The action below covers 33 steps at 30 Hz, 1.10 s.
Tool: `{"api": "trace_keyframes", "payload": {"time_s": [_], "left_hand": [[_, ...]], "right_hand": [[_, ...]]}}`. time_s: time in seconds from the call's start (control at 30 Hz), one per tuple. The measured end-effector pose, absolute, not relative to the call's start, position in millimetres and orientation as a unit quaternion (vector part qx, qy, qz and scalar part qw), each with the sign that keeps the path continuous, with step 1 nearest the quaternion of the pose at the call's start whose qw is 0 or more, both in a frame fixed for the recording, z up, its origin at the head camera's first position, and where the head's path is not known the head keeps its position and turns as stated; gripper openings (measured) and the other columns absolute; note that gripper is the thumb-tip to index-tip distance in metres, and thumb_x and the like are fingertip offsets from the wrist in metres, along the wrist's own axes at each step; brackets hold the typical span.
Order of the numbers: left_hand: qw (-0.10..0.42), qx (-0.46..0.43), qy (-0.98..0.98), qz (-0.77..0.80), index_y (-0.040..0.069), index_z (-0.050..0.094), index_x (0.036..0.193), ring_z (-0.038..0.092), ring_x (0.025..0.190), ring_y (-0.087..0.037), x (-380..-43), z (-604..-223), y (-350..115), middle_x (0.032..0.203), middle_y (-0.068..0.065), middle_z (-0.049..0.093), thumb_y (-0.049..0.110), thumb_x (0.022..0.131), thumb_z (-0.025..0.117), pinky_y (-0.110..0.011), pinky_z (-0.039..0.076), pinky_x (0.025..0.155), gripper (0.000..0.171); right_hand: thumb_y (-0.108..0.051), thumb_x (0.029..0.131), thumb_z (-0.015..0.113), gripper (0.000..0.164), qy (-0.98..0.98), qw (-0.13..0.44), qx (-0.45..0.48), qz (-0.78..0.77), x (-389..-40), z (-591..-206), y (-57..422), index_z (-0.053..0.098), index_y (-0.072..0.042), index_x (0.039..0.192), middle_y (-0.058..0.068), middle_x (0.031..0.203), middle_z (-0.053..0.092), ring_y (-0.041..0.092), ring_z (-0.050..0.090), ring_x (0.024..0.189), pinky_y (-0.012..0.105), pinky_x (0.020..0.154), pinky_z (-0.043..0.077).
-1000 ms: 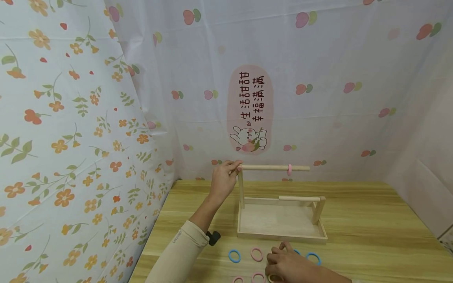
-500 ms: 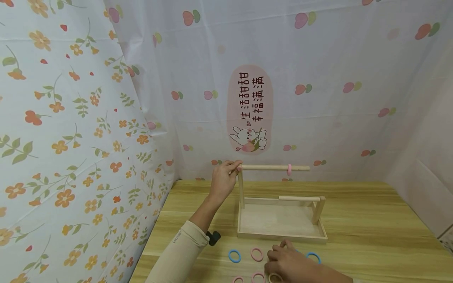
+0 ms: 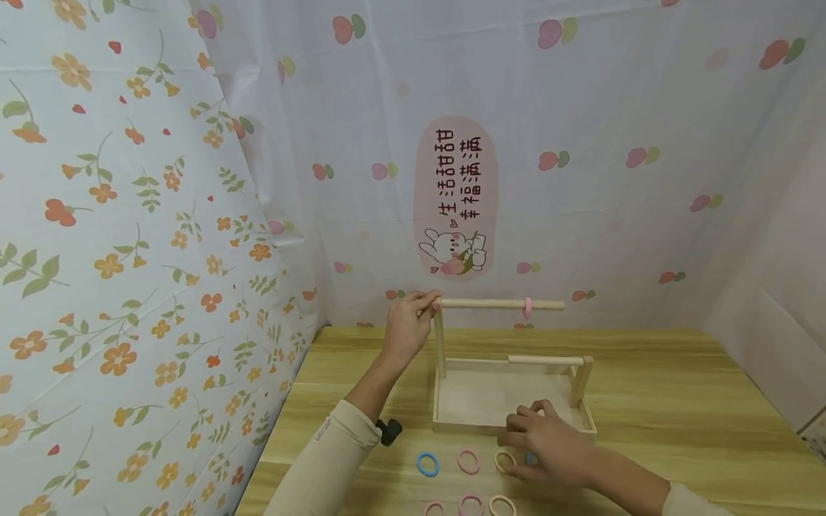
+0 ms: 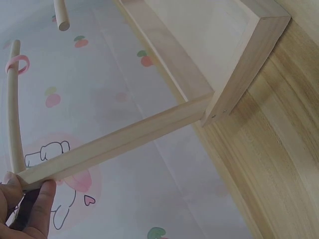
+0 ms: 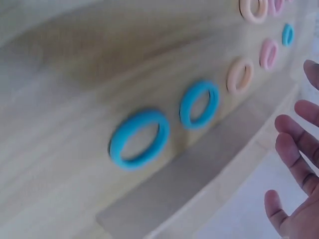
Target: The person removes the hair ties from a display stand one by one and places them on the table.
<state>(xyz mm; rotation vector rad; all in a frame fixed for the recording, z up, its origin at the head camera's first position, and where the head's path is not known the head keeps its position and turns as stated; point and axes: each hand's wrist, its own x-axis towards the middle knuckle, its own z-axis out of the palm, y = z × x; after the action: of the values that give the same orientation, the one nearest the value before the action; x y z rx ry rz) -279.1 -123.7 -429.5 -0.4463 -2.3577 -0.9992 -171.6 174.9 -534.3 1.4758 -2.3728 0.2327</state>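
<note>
In the head view, my left hand (image 3: 410,326) pinches the top of a wooden post (image 3: 441,340), where an upper rod (image 3: 480,304) joins it. A pink ring (image 3: 528,308) hangs on that rod. The post rises from the left end of a shallow wooden tray (image 3: 516,428). My right hand (image 3: 548,444) hovers over the tray's front edge, fingers spread and loosely bent, holding nothing. Beneath and beside it lie a beige ring (image 5: 232,79) and two blue rings (image 5: 116,144); the hand partly hides them in the head view.
Pink rings (image 3: 479,462), another blue ring (image 3: 419,464) and a second beige ring (image 3: 492,506) lie on the wood-grain table (image 3: 671,401). A shorter rod (image 3: 545,360) sits on the tray's right post (image 3: 579,387). A black object (image 3: 390,432) is beside the left sleeve.
My right hand has lifted and moved up toward the tray from among the rings, uncovering a beige ring. The left hand stays on the post.
</note>
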Motion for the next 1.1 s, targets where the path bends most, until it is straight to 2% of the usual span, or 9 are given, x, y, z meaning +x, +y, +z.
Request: {"api": "trace_keyframes", "payload": {"time_s": [0.13,0.23,0.5,0.6,0.67,0.8,0.93,1.03,1.1], "left_hand": [[0.264,-0.165,-0.875,-0.372,0.006,0.083,0.127,0.078,0.085,-0.027,-279.5,-429.4,-123.6,0.116,-0.016,0.083,0.017,0.104,0.077,-0.035,0.063,0.069,0.026],[0.263,-0.162,-0.876,-0.371,0.006,0.083,0.127,0.079,0.086,-0.026,-280.2,-429.1,-123.5,0.117,-0.016,0.083,0.019,0.105,0.076,-0.034,0.063,0.070,0.027],[0.262,-0.163,-0.873,-0.377,0.003,0.083,0.127,0.074,0.079,-0.023,-281.3,-429.8,-123.7,0.117,-0.017,0.083,0.017,0.105,0.076,-0.026,0.055,0.063,0.027],[0.263,-0.162,-0.873,-0.377,0.005,0.083,0.127,0.071,0.076,-0.020,-281.7,-430.6,-123.9,0.116,-0.017,0.083,0.016,0.105,0.076,-0.023,0.052,0.061,0.026],[0.264,-0.163,-0.872,-0.378,0.004,0.083,0.127,0.069,0.074,-0.019,-282.0,-430.3,-124.0,0.116,-0.016,0.083,0.015,0.105,0.077,-0.023,0.051,0.060,0.026],[0.265,-0.166,-0.871,-0.379,0.004,0.083,0.126,0.067,0.073,-0.018,-282.5,-429.9,-124.0,0.115,-0.017,0.083,0.014,0.105,0.077,-0.021,0.048,0.059,0.025],[0.262,-0.168,-0.872,-0.378,0.004,0.083,0.127,0.067,0.071,-0.018,-282.8,-430.4,-123.9,0.115,-0.016,0.083,0.015,0.105,0.076,-0.021,0.046,0.057,0.026],[0.263,-0.168,-0.871,-0.379,0.003,0.083,0.127,0.070,0.074,-0.020,-283.2,-431.4,-123.9,0.116,-0.016,0.083,0.014,0.105,0.076,-0.021,0.048,0.058,0.026],[0.263,-0.167,-0.872,-0.378,0.004,0.083,0.128,0.073,0.076,-0.021,-283.1,-431.8,-123.9,0.116,-0.016,0.083,0.014,0.105,0.076,-0.021,0.049,0.059,0.026]], "right_hand": [[-0.049,0.091,0.090,0.032,-0.834,0.210,0.505,0.079,-181.3,-523.3,182.9,0.082,-0.029,0.115,-0.020,0.099,0.062,0.001,0.053,0.092,0.049,0.081,0.052],[-0.049,0.095,0.087,0.027,-0.836,0.231,0.491,0.080,-189.4,-511.2,189.8,0.081,-0.029,0.113,-0.018,0.099,0.063,0.003,0.055,0.090,0.050,0.080,0.052],[-0.048,0.098,0.085,0.028,-0.861,0.232,0.444,0.086,-207.4,-483.3,209.6,0.083,-0.026,0.115,-0.012,0.106,0.070,0.014,0.065,0.098,0.061,0.083,0.058],[-0.052,0.102,0.078,0.031,-0.862,0.240,0.436,0.091,-212.7,-477.8,215.2,0.083,-0.025,0.116,-0.009,0.108,0.071,0.018,0.066,0.100,0.062,0.083,0.057],[-0.058,0.107,0.069,0.038,-0.862,0.247,0.433,0.096,-216.4,-474.5,218.8,0.082,-0.024,0.117,-0.008,0.109,0.072,0.020,0.066,0.101,0.063,0.084,0.056],[-0.065,0.111,0.054,0.051,-0.859,0.266,0.424,0.110,-223.9,-469.8,226.1,0.083,-0.023,0.115,-0.007,0.108,0.072,0.021,0.064,0.101,0.057,0.084,0.052],[-0.067,0.111,0.048,0.059,-0.853,0.290,0.413,0.131,-231.5,-465.7,232.5,0.084,-0.020,0.114,-0.004,0.107,0.072,0.020,0.061,0.100,0.048,0.078,0.045],[-0.069,0.111,0.043,0.065,-0.849,0.304,0.408,0.142,-237.1,-463.4,237.1,0.084,-0.019,0.114,-0.002,0.107,0.073,0.021,0.059,0.098,0.045,0.075,0.043],[-0.069,0.111,0.042,0.066,-0.848,0.316,0.404,0.134,-240.6,-462.2,239.8,0.084,-0.018,0.113,0.000,0.106,0.074,0.023,0.061,0.096,0.048,0.073,0.046]]}}
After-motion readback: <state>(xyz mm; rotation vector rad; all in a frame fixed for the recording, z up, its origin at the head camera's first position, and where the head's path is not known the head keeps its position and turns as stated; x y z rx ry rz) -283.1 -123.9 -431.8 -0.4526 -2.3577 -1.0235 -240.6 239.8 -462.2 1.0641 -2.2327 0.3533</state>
